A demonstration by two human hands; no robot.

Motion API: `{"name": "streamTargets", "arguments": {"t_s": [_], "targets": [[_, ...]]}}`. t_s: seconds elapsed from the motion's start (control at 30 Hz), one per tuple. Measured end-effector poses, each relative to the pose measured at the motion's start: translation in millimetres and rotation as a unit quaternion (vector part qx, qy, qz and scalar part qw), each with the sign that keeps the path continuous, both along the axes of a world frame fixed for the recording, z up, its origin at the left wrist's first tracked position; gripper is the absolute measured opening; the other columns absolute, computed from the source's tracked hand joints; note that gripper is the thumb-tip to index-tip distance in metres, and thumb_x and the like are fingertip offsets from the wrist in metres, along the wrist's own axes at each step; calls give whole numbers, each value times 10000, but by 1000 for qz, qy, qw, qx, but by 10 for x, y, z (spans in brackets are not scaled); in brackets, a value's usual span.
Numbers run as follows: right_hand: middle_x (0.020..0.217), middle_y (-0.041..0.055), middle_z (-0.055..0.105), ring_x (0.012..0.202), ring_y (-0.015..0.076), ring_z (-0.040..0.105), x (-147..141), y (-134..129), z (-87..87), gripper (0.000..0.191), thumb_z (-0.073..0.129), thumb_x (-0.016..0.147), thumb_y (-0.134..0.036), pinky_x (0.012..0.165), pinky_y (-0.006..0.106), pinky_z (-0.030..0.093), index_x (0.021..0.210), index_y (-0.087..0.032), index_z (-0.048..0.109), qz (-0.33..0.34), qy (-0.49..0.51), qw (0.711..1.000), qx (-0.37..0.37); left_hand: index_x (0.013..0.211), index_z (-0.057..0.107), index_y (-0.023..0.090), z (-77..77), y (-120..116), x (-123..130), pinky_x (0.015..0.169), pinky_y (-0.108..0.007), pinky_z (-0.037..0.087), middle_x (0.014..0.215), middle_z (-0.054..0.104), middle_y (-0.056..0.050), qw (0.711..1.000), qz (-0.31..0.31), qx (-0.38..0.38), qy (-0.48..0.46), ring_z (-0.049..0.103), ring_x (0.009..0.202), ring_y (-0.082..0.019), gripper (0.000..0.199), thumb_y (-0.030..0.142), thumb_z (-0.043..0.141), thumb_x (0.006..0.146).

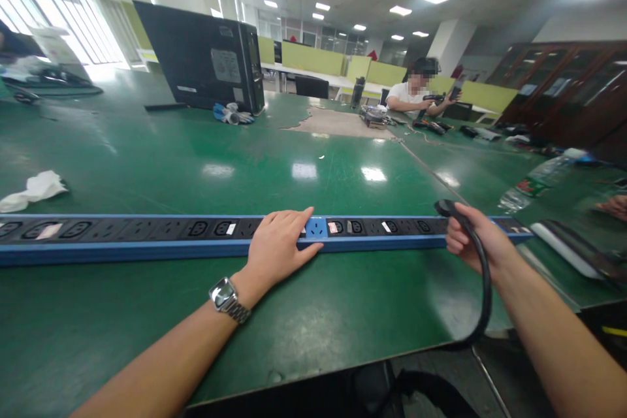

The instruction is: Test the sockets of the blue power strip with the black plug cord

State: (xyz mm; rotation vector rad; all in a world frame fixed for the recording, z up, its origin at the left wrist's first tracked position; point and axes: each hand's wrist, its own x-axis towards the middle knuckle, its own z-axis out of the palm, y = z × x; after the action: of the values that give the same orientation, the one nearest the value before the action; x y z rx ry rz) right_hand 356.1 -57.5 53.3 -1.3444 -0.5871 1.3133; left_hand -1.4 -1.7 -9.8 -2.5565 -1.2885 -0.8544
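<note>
A long blue-and-black power strip (161, 247) lies across the green table, with rows of black sockets and one blue socket (316, 228). My left hand (277, 241) spans the strip just left of that blue socket, thumb at the near edge and fingers over the far side, their tips partly hidden. Near the strip's right end, my right hand (473, 238) is closed round a black power cord (486, 287) just behind its plug (445, 208). The plug is above the strip; I cannot tell whether it touches. From my hand the cord loops down past the table's front edge.
A crumpled tissue (36, 189) lies at left. Behind stand a black computer case (206, 59) and gloves (232, 113). At right are a plastic bottle (539, 179) and a dark flat object (578, 251). A person (409, 98) sits across the table; another hand (614, 207) shows far right.
</note>
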Motion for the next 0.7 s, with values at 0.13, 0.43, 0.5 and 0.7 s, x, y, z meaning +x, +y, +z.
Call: {"name": "streamTargets", "arguments": {"t_s": [0.13,0.43,0.5,0.7], "targets": [[351,-55,327,308,80,360,452,-2,-209,477,481,934,-413,351,208,300,513,-191,455,-8,-9,995,-97,1331,542,131,-6,0,-9,968,-455,459,1152,691,-130,1000,-2,-7,-4,621,1082,-294,629,495,641,826],[348,-70,273,284,71,274,468,63,-299,502,500,916,-452,335,210,225,494,-199,398,61,-62,990,-113,1310,555,143,19,-5,-7,972,-452,459,1161,689,-121,1000,-7,-10,-8,619,1085,-286,591,477,645,830],[350,-75,253,284,66,243,489,70,-322,508,465,928,-458,338,209,211,497,-200,388,69,-45,990,-115,1304,557,147,23,-4,-8,974,-448,459,1164,688,-118,1000,-9,-9,-9,619,1083,-281,581,470,648,830],[387,-58,359,338,80,358,618,-2,-387,441,546,888,-493,374,200,292,570,-196,474,50,-85,985,-138,1310,547,156,20,1,-18,978,-448,453,1175,682,-113,1000,-14,-11,-15,613,1091,-280,577,476,638,839]]}}
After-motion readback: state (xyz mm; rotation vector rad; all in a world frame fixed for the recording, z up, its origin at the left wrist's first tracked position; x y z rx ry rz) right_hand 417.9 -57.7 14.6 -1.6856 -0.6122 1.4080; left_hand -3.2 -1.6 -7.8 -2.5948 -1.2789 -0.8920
